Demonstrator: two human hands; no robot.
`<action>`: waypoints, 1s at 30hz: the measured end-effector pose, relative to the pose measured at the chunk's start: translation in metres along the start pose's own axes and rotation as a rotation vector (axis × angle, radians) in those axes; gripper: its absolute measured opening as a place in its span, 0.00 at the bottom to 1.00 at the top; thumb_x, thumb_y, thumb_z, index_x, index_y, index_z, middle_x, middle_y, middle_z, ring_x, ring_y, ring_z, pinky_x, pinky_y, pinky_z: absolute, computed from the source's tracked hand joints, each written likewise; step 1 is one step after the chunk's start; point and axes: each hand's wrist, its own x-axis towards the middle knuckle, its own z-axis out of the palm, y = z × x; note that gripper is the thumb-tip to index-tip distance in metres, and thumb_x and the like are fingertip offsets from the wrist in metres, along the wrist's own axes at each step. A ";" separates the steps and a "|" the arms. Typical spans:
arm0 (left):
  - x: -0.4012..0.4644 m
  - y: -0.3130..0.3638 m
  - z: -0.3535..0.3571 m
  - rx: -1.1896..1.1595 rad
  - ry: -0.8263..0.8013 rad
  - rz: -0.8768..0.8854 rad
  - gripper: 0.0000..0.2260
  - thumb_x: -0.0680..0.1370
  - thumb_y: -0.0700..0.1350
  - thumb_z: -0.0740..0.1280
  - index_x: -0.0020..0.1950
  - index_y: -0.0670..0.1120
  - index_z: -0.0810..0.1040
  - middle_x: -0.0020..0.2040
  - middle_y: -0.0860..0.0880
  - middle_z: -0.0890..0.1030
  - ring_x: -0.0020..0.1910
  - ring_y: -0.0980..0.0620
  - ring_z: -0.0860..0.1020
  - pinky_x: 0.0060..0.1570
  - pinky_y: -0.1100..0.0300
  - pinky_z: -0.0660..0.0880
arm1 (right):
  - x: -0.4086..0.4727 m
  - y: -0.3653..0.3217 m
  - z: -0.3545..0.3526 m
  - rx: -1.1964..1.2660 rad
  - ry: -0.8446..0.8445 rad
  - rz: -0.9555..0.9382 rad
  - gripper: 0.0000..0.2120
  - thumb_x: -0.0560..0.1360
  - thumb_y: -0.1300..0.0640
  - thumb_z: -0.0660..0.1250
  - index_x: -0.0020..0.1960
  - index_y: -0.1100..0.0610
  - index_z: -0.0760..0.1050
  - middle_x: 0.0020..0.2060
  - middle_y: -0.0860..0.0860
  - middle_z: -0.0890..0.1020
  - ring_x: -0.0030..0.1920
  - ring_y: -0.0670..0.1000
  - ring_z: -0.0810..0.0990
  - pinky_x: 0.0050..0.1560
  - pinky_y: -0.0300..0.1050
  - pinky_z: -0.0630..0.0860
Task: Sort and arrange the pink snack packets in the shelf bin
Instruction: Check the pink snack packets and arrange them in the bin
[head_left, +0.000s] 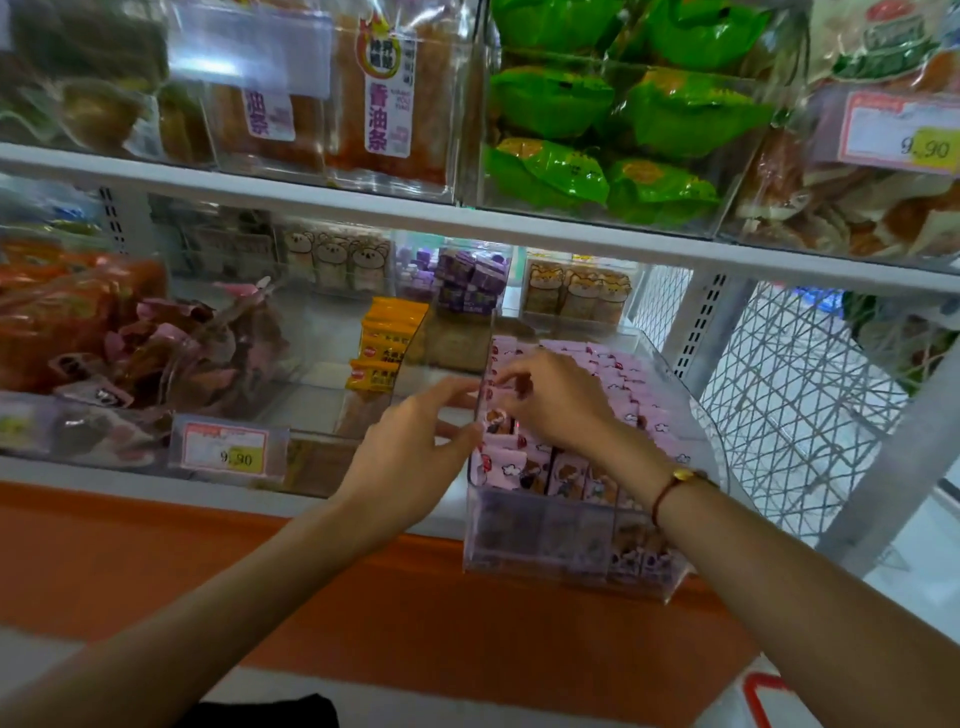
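Shelf bin (566, 551): a clear plastic bin stood on the lower shelf, its front pulled out past the orange shelf edge (363, 587), right of the middle of the view.

Pink snack packets (631, 395): they filled the bin in rows — flat pink faces with small white clouds toward the back and right, upright packets with a cartoon figure along the front and left.

Right hand (550, 400): it reached into the bin from the right, palm down over the packets. Its fingers (506, 371) were curled at the bin's left side and pinched the top of one packet there; the packets lay directly under and just ahead of the fingertips, touching them.

Left hand (410, 457): it sat just outside the bin's left wall, fingers loosely spread and nearly straight. Its fingertips (470, 434) touched the wall or the packets at that edge — which of the two could not be told. It held nothing.

Wrist: a thin red cord bracelet with a gold bead (678, 480) circled the right wrist, above the bin's front right corner.

Neighbouring bin: yellow-orange packets (384, 343) stood stacked just left of the pink ones, behind the left hand.

Price tags: a tag reading 9.90 (228, 452) hung on the lower shelf's front to the left; another 9.90 tag (904, 132) hung on the upper right.

Upper shelf: green packets (613, 114) were piled in a clear bin above the pink ones.
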 end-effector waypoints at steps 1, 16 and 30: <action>0.000 -0.001 0.001 0.005 0.010 0.004 0.17 0.80 0.47 0.63 0.68 0.55 0.71 0.59 0.61 0.75 0.52 0.62 0.76 0.54 0.59 0.76 | -0.005 -0.001 -0.006 0.037 0.038 0.000 0.07 0.75 0.54 0.68 0.53 0.50 0.80 0.51 0.47 0.80 0.45 0.44 0.77 0.41 0.37 0.70; -0.009 0.013 -0.006 -0.141 0.197 0.048 0.13 0.79 0.46 0.65 0.63 0.56 0.72 0.57 0.58 0.76 0.54 0.65 0.75 0.51 0.67 0.74 | -0.053 -0.018 -0.042 0.532 0.299 -0.025 0.03 0.77 0.54 0.65 0.45 0.49 0.75 0.40 0.39 0.78 0.41 0.34 0.78 0.42 0.27 0.73; -0.016 0.033 0.004 -0.365 0.018 0.134 0.11 0.73 0.54 0.64 0.55 0.59 0.79 0.49 0.64 0.81 0.49 0.62 0.80 0.42 0.70 0.76 | -0.079 -0.017 -0.064 1.318 0.311 0.406 0.11 0.76 0.55 0.66 0.54 0.61 0.78 0.42 0.52 0.84 0.46 0.48 0.82 0.49 0.41 0.78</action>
